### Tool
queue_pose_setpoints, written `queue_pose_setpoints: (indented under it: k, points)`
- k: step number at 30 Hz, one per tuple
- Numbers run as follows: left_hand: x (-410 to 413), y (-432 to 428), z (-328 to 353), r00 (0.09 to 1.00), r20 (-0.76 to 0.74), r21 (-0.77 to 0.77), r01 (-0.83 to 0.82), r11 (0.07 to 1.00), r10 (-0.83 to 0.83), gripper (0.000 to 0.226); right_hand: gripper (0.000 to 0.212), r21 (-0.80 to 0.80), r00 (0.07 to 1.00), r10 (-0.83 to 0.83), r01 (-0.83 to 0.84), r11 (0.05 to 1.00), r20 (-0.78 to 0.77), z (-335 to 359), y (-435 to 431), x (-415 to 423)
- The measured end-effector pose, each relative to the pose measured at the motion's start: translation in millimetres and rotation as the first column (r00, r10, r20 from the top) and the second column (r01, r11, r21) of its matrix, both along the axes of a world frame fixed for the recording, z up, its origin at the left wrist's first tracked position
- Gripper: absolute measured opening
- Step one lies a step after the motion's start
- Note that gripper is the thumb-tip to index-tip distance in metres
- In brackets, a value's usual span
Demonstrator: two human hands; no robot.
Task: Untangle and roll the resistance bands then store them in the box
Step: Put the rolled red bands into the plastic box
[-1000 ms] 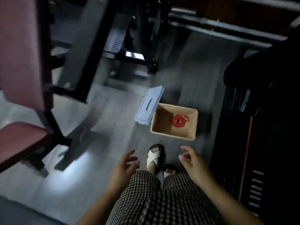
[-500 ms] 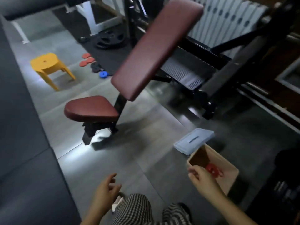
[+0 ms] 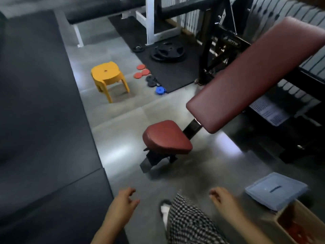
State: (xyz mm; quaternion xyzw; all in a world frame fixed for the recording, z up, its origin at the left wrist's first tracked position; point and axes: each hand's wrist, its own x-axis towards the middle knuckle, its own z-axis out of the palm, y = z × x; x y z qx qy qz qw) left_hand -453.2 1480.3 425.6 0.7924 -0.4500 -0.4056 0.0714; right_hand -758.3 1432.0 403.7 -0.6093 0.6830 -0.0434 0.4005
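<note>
The tan box [image 3: 274, 220] sits on the floor at the bottom right corner, partly cut off. A rolled red band [image 3: 297, 233] lies inside it. Its pale blue lid [image 3: 276, 191] rests flat on the floor just beyond the box. Several rolled bands, red [image 3: 141, 71], black [image 3: 151, 81] and blue [image 3: 160, 90], lie on the floor far ahead next to a yellow stool. My left hand [image 3: 123, 203] hangs low at centre-left, fingers apart and holding nothing. My right hand [image 3: 223, 199] is level with it, left of the lid, fingers loosely curled and holding nothing.
A dark red padded bench seat [image 3: 167, 138] and its tilted backrest [image 3: 255, 74] stand between me and the far bands. A yellow stool [image 3: 108, 76] is at centre-left. Black weight plates [image 3: 168, 51] lie on a black mat. Dark floor mats [image 3: 44, 120] fill the left side.
The view has swung left and up, away from the box, which slid to the bottom right corner. The stool and far bands have come closer. Both hands stay held out, holding nothing.
</note>
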Motion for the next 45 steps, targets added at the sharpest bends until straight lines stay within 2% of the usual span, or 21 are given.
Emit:
queue_pose_setpoints:
  k: [2,5,8,11,13,14,15,16,17,19,20,21,23,25,28,30,33,37,40,42,45]
  points:
    - [25,-56,1,0.997,-0.069,-0.078,0.04,0.996,-0.045,0.038,0.047,0.006,1.0,-0.008,0.008,1.0,-0.016,-4,-36,39]
    - [76,-122,1,0.989,-0.063,-0.142,0.123,0.982,-0.133,0.037,0.015,-0.002,0.999,0.011,-0.011,1.0,-0.03,-10,-103,111]
    - [160,-165,2,0.987,0.02,-0.102,0.16,0.982,-0.158,0.04,0.02,-0.007,0.995,0.076,-0.076,0.997,-0.06,-1,-179,202]
    - [265,-183,13,1.0,0.019,-0.163,-0.004,0.987,0.007,0.044,0.025,-0.05,0.972,0.228,-0.231,0.972,-0.059,23,-253,302]
    - [345,-209,-16,0.981,0.151,-0.201,-0.088,0.976,0.119,0.043,0.028,-0.08,0.956,0.289,-0.292,0.953,-0.05,40,-298,360]
    - [383,-222,-46,0.953,0.225,-0.219,-0.155,0.963,0.205,0.033,0.028,-0.094,0.954,0.297,-0.299,0.95,-0.035,42,-319,383]
    - [419,-238,-86,0.878,0.248,-0.16,-0.38,0.911,0.41,0.032,0.028,-0.099,0.955,0.296,-0.297,0.95,-0.021,42,-339,403]
    - [459,-261,-129,0.772,0.263,-0.177,-0.551,0.816,0.578,0.039,0.027,-0.098,0.959,0.282,-0.282,0.955,-0.012,40,-360,419]
    - [489,-289,-149,0.817,0.167,-0.168,-0.528,0.833,0.551,0.044,0.026,-0.079,0.967,0.253,-0.253,0.964,-0.011,36,-380,430]
    - [496,-340,-130,0.964,0.172,0.002,-0.207,0.978,0.203,0.026,0.027,-0.033,0.98,0.192,-0.194,0.98,-0.051,24,-414,440]
    - [495,-370,-104,0.979,0.197,0.028,-0.068,0.997,0.061,0.026,0.027,-0.008,0.985,0.151,-0.152,0.988,-0.084,20,-428,442]
    - [486,-400,-70,0.985,0.168,0.075,-0.04,0.996,0.027,0.035,0.027,0.022,0.988,0.1,-0.098,0.995,-0.115,17,-440,442]
    - [483,-452,-25,0.989,0.068,0.021,0.133,0.991,-0.134,0.047,0.026,0.058,0.988,-0.016,0.025,0.998,-0.152,11,-459,440]
    - [482,-520,-7,0.963,0.017,0.037,0.268,0.963,-0.269,0.045,0.024,0.095,0.975,-0.1,0.121,0.988,-0.196,4,-480,441]
    - [480,-607,8,0.913,-0.028,-0.036,0.407,0.913,-0.408,0.047,0.021,0.116,0.965,-0.15,0.178,0.977,-0.215,-3,-516,455]
    - [485,-656,5,0.896,-0.019,-0.05,0.442,0.895,-0.444,0.053,0.017,0.119,0.957,-0.208,0.235,0.965,-0.204,-14,-548,465]
    - [503,-722,-18,0.892,0.012,0.055,0.45,0.891,-0.451,0.06,0.016,0.168,0.955,-0.211,0.247,0.954,-0.207,-35,-606,481]
    - [536,-791,-44,0.917,0.04,0.224,0.379,0.898,-0.397,0.065,0.024,0.244,0.974,-0.129,0.173,0.954,-0.184,-47,-709,497]
    - [546,-850,-44,0.936,0.064,0.331,0.308,0.892,-0.347,0.066,0.014,0.238,0.987,-0.071,0.104,0.966,-0.145,-36,-797,505]
    - [547,-894,-46,0.954,0.023,0.358,0.272,0.893,-0.299,0.062,0.012,0.197,0.99,-0.056,0.082,0.977,-0.133,-28,-849,509]
    - [535,-960,-42,0.955,-0.052,0.302,0.294,0.907,-0.292,0.055,0.02,0.157,0.985,-0.095,0.118,0.981,-0.144,-27,-915,509]
